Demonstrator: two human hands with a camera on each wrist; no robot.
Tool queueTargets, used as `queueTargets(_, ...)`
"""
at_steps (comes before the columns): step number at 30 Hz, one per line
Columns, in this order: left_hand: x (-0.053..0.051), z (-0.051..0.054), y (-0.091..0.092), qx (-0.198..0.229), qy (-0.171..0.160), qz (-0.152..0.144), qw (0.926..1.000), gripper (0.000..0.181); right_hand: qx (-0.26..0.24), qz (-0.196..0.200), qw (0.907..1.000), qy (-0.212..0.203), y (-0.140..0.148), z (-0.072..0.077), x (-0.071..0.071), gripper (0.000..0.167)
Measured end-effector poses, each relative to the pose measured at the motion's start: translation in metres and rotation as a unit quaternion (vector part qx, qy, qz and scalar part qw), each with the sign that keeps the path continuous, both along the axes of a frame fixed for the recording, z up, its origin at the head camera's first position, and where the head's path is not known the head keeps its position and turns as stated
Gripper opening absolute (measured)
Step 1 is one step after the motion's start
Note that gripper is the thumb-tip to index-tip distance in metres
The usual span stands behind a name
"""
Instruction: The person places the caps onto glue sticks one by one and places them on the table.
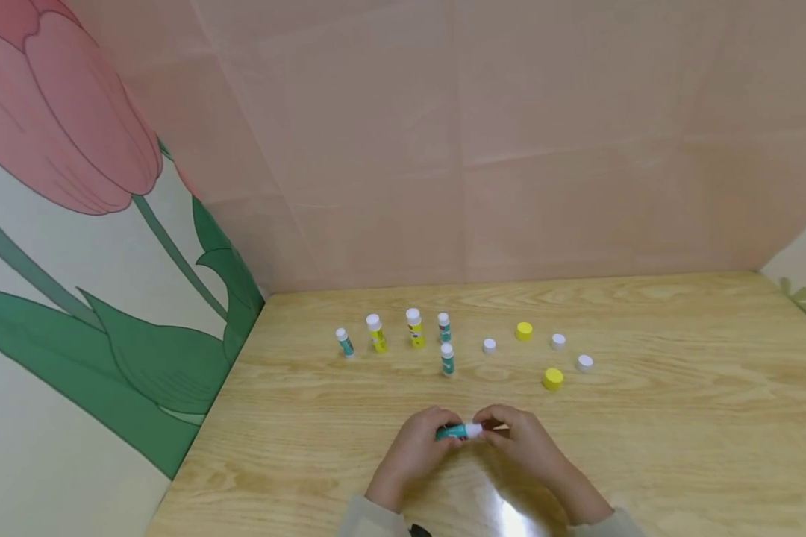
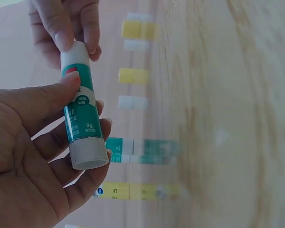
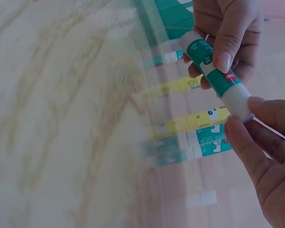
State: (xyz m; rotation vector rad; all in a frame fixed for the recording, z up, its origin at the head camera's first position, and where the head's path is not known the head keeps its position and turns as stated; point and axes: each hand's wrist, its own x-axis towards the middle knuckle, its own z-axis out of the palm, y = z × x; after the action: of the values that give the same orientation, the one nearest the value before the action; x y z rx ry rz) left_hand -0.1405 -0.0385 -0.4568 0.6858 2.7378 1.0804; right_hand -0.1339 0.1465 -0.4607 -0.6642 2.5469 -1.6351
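Observation:
A teal glue stick (image 1: 453, 432) with a white cap is held between both hands above the front part of the table. My left hand (image 1: 419, 446) grips its teal body, thumb along the label in the left wrist view (image 2: 79, 111). The thumb and fingertips of my right hand (image 1: 525, 446) pinch the white cap (image 3: 237, 102) at the other end. The cap sits against the body, with no gap showing. In the left wrist view, the white base of the stick (image 2: 89, 153) points towards the camera.
Behind the hands stand several capped glue sticks, teal ones (image 1: 448, 360) and yellow ones (image 1: 416, 329). To their right lie loose white caps (image 1: 558, 341) and two yellow caps (image 1: 553, 379). A pink-covered wall (image 1: 510, 149) borders the wooden table.

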Motion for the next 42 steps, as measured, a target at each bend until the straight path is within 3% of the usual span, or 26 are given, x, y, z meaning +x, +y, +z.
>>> queueTargets(21,0.003,0.002,0.006,0.000,-0.049,-0.001,0.9988,0.017,0.010,0.023,0.9995,0.021,0.008,-0.002,0.002,0.017)
queueTargets(27,0.002,0.000,0.006,-0.019,-0.047,-0.004,0.9987,0.017,0.008,0.028,0.9994,0.018,0.009,-0.001,0.002,0.019)
queueTargets(42,0.005,-0.001,0.001,-0.072,-0.039,0.021,0.9964,0.013,0.046,0.008,0.9988,-0.016,0.011,-0.003,0.003,0.023)
